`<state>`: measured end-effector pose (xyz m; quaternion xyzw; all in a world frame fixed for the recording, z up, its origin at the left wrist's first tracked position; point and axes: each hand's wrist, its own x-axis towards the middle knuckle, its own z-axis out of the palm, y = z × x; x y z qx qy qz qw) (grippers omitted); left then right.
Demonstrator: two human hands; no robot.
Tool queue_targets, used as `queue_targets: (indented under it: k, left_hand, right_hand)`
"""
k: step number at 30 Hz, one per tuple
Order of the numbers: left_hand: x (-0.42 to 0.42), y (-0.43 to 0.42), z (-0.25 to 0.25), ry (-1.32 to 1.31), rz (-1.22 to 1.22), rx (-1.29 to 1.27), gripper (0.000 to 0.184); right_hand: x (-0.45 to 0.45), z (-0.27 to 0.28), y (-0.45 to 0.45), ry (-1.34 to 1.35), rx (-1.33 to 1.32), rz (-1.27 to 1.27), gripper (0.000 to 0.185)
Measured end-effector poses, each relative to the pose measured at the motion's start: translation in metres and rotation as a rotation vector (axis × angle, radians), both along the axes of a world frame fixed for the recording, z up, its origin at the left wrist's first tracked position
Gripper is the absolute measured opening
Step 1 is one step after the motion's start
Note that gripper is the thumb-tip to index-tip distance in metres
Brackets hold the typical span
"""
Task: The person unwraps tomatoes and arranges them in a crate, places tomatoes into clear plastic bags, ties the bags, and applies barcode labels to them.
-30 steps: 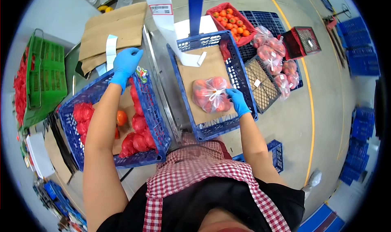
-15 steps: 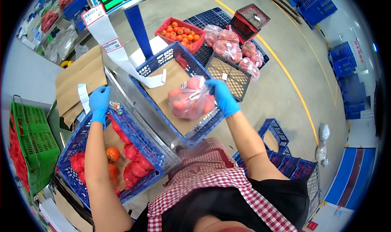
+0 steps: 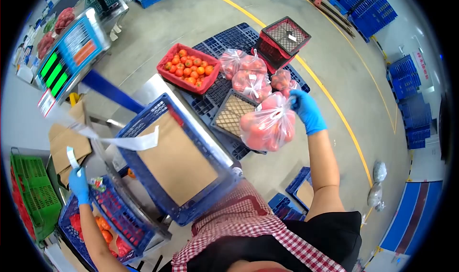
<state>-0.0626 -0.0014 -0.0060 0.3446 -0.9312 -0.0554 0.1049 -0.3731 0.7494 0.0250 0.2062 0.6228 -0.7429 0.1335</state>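
Observation:
My right hand (image 3: 307, 110), in a blue glove, is closed on the gathered neck of a clear plastic bag of tomatoes (image 3: 268, 128). The bag hangs above the floor side, in front of a dark mesh-topped crate (image 3: 234, 113). At the left, my gloved left hand (image 3: 79, 185) is closed at the lower end of a white label strip (image 3: 72, 156). Below that hand stands a blue crate (image 3: 125, 214) with loose tomatoes (image 3: 106, 231) and red bags, partly hidden by my forearm. A cardboard-lined blue crate (image 3: 165, 206) lies between my hands.
A scale display (image 3: 71, 57) on a blue post stands upper left, trailing a paper label strip (image 3: 129, 141). Beyond are a red-lined crate of tomatoes (image 3: 176, 79) and bagged tomatoes (image 3: 251, 83) on a blue pallet (image 3: 234, 33). A green crate (image 3: 36, 191) stands far left.
My right hand has carried the bag of tomatoes from above the cardboard-lined crate out to the right, towards the pallet. The view has turned right; my left hand now appears lower and farther left.

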Motion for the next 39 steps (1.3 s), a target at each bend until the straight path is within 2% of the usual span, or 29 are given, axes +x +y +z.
queue_targets:
  k: [1, 3, 5, 7, 9, 11, 13, 15, 17, 18, 19, 20, 21, 22, 23, 24, 25, 26, 27, 28, 29, 31, 32, 33, 34, 35, 36, 37, 39]
  left_hand:
    - [-0.006, 0.011, 0.010, -0.087, 0.069, -0.112, 0.031]
    - [0.003, -0.020, -0.007, -0.045, 0.198, 0.013, 0.037]
    - [0.024, -0.057, -0.025, -0.171, 0.075, -0.217, 0.043]
    - [0.017, -0.037, -0.016, -0.227, 0.314, -0.330, 0.045]
    - [0.014, -0.028, -0.012, -0.184, 0.353, -0.292, 0.047]
    - [0.023, -0.040, -0.010, -0.155, 0.415, -0.131, 0.047]
    - [0.030, -0.043, -0.003, -0.087, 0.426, 0.079, 0.036]
    - [0.064, -0.087, -0.006, -0.174, 0.283, 0.009, 0.034]
    - [0.057, -0.080, -0.003, -0.327, 0.280, -0.054, 0.037]
    - [0.066, -0.091, -0.002, -0.350, 0.248, -0.069, 0.037]
    - [0.079, -0.101, -0.001, -0.361, 0.220, -0.085, 0.038]
    - [0.077, -0.098, -0.002, -0.172, 0.288, 0.048, 0.037]
    - [0.077, -0.099, -0.004, -0.144, 0.296, 0.094, 0.037]
    - [0.080, -0.101, -0.006, -0.112, 0.306, 0.136, 0.037]
    - [0.082, -0.101, -0.009, -0.078, 0.321, 0.175, 0.038]
    - [0.080, -0.096, -0.016, 0.150, 0.435, 0.362, 0.040]
    - [0.079, -0.095, -0.022, 0.059, 0.384, 0.217, 0.039]
    - [0.053, -0.069, -0.015, 0.054, 0.452, 0.258, 0.037]
    - [0.048, -0.060, -0.021, 0.264, 0.415, 0.450, 0.036]
    - [0.033, -0.041, -0.020, 0.273, 0.344, 0.391, 0.035]
    - [0.017, -0.021, -0.019, 0.371, 0.333, 0.469, 0.034]
    - [0.014, -0.017, -0.020, 0.273, 0.298, 0.263, 0.035]
    - [0.023, -0.036, -0.034, 0.291, 0.329, 0.259, 0.038]
    - [0.010, -0.011, -0.021, 0.368, 0.296, 0.307, 0.042]
    - [-0.004, 0.010, -0.008, 0.366, 0.387, 0.283, 0.043]
    - [-0.001, -0.008, -0.021, 0.443, 0.363, 0.295, 0.044]
    - [-0.002, -0.011, -0.027, 0.571, 0.323, 0.384, 0.044]
    - [-0.005, -0.005, -0.027, 0.688, 0.274, 0.476, 0.043]
    - [0.002, 0.002, -0.025, 0.925, 0.144, 0.755, 0.035]
  right_hand:
    - [-0.020, -0.027, 0.017, -0.054, 0.079, -0.011, 0.009]
    - [-0.061, -0.094, 0.062, -0.171, 0.172, 0.019, 0.011]
    - [-0.101, -0.175, 0.111, -0.315, 0.267, 0.043, 0.011]
    - [-0.132, -0.238, 0.152, -0.372, 0.332, 0.041, 0.016]
    - [-0.167, -0.291, 0.181, -0.399, 0.309, 0.031, 0.023]
    - [-0.202, -0.340, 0.208, -0.416, 0.270, 0.033, 0.031]
    - [-0.223, -0.370, 0.209, -0.459, 0.350, 0.005, 0.033]
    - [-0.218, -0.395, 0.209, -0.375, 0.448, 0.117, 0.029]
    - [-0.210, -0.470, 0.240, -0.087, 0.887, 0.412, 0.025]
    - [-0.182, -0.470, 0.224, 0.133, 1.014, 0.414, 0.022]
    - [-0.143, -0.462, 0.205, 0.219, 1.137, 0.412, 0.019]
    - [-0.101, -0.493, 0.205, 0.353, 1.411, 0.389, 0.021]
    - [-0.056, -0.504, 0.213, -0.120, 1.433, 0.934, 0.025]
    - [-0.004, -0.519, 0.207, -0.218, 1.381, 1.188, 0.030]
    - [0.051, -0.524, 0.196, -0.206, 1.281, 1.358, 0.028]
    - [0.103, -0.521, 0.184, -0.149, 1.157, 1.474, 0.026]
    - [0.146, -0.516, 0.172, -0.087, 1.042, 1.573, 0.025]
    - [0.180, -0.510, 0.163, -0.040, 0.935, 1.627, 0.023]
    - [0.196, -0.482, 0.146, 0.324, 0.948, 1.737, 0.021]
    - [0.208, -0.472, 0.134, 0.113, 0.837, 1.528, 0.021]
    - [0.226, -0.464, 0.131, -0.102, 0.724, 1.321, 0.020]
    - [0.232, -0.500, 0.161, -0.149, 0.611, 1.324, 0.023]
    - [0.211, -0.470, 0.143, -0.386, 0.632, 1.186, 0.023]
    - [0.185, -0.434, 0.123, -0.612, 0.653, 1.024, 0.022]
    - [0.169, -0.407, 0.115, -0.510, 0.648, 0.955, 0.023]
    - [0.151, -0.385, 0.109, -0.404, 0.637, 0.867, 0.023]
    - [0.136, -0.377, 0.115, -0.245, 0.647, 0.901, 0.022]
    - [0.124, -0.411, 0.150, 0.152, 0.753, 1.012, 0.023]
    - [0.151, -0.272, 0.072, -0.156, 0.621, 0.511, 0.022]
